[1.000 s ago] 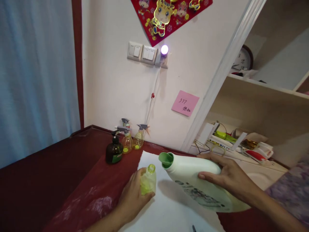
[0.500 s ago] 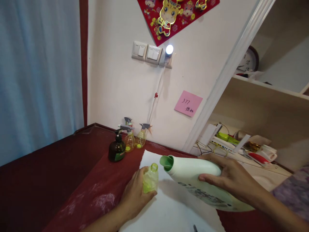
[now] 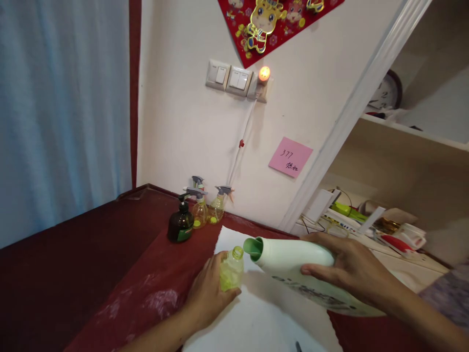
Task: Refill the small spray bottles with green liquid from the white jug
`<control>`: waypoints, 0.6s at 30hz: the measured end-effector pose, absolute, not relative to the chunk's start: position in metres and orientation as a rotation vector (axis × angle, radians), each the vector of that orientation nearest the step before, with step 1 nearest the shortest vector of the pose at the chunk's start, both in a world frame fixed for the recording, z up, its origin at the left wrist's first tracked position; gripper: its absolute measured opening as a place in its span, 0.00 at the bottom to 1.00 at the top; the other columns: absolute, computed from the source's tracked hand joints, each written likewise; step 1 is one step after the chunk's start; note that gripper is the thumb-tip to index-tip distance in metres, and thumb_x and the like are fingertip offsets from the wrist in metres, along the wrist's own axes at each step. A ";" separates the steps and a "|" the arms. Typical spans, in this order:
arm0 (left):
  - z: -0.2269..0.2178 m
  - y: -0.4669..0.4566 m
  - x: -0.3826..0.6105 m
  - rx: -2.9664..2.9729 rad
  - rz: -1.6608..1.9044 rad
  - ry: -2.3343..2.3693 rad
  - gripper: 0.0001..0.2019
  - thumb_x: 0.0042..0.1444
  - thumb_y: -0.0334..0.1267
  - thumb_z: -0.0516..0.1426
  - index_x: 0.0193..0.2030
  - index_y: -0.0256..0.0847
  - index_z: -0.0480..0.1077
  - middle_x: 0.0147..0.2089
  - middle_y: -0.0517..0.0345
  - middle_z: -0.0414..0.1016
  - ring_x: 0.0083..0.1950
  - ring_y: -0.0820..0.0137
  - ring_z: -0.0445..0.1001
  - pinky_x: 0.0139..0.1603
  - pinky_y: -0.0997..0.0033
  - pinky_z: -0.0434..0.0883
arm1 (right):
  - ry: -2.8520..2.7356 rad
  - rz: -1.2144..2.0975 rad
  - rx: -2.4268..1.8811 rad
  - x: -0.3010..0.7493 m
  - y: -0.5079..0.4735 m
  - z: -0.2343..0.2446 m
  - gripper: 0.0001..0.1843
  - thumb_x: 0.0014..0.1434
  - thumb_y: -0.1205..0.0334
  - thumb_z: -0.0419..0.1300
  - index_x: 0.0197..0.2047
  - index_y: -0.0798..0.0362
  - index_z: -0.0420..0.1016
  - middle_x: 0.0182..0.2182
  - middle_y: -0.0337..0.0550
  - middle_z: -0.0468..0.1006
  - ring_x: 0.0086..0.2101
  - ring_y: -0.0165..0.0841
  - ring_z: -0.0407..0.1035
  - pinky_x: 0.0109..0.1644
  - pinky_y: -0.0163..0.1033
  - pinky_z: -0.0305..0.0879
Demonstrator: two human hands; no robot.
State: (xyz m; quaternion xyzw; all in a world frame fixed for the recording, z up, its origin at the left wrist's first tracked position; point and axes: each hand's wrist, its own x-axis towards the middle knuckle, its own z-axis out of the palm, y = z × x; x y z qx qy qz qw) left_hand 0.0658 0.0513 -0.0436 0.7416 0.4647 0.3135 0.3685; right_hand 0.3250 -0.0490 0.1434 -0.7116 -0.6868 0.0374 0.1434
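Tilting: right hand (image 3: 351, 276) wraps white detergent bottle (image 3: 286, 256), green spout (image 3: 253, 247) at 9 o'clock beside small clear bottle (image 3: 230, 271) clasped by left hand (image 3: 207, 298); spout probably needs centring over neck (image 3: 238, 253).

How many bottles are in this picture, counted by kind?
Spray bottles: 2, perhaps a third hidden behind
Dark pump bottle: 1
Small clear bottle in left hand: 1
Large white jug in right hand: 1
Total: 5
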 end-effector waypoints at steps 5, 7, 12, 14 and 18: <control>-0.046 0.053 0.067 1.905 0.810 1.191 0.36 0.46 0.40 0.63 0.63 0.43 0.58 0.64 0.47 0.67 0.65 0.58 0.66 0.65 0.61 0.61 | -1.999 0.085 -2.062 0.326 -0.049 0.143 0.21 0.55 0.41 0.65 0.49 0.38 0.75 0.41 0.35 0.83 0.40 0.41 0.76 0.42 0.44 0.68; -0.046 0.053 0.067 1.904 0.812 1.189 0.36 0.46 0.40 0.63 0.64 0.43 0.59 0.64 0.47 0.68 0.65 0.58 0.66 0.65 0.61 0.62 | -2.003 0.079 -2.059 0.326 -0.047 0.142 0.22 0.55 0.41 0.65 0.50 0.38 0.75 0.41 0.35 0.83 0.40 0.41 0.76 0.42 0.44 0.68; -0.044 0.051 0.065 1.903 0.798 1.193 0.37 0.46 0.41 0.63 0.64 0.42 0.59 0.64 0.46 0.68 0.65 0.56 0.66 0.64 0.61 0.62 | -2.021 0.073 -2.064 0.324 -0.045 0.144 0.21 0.55 0.41 0.64 0.50 0.38 0.75 0.42 0.36 0.83 0.40 0.41 0.76 0.42 0.44 0.68; -0.043 0.051 0.065 1.906 0.791 1.195 0.37 0.46 0.41 0.63 0.64 0.41 0.59 0.65 0.46 0.68 0.65 0.57 0.66 0.65 0.62 0.62 | -2.024 0.071 -2.064 0.324 -0.045 0.145 0.21 0.55 0.41 0.64 0.50 0.38 0.75 0.42 0.37 0.83 0.40 0.42 0.76 0.42 0.44 0.68; -0.044 0.051 0.065 1.904 0.799 1.183 0.36 0.46 0.41 0.63 0.64 0.42 0.59 0.64 0.47 0.68 0.65 0.58 0.66 0.65 0.63 0.61 | -2.022 0.064 -2.068 0.322 -0.046 0.146 0.22 0.55 0.41 0.64 0.50 0.39 0.75 0.41 0.37 0.83 0.40 0.42 0.76 0.41 0.44 0.68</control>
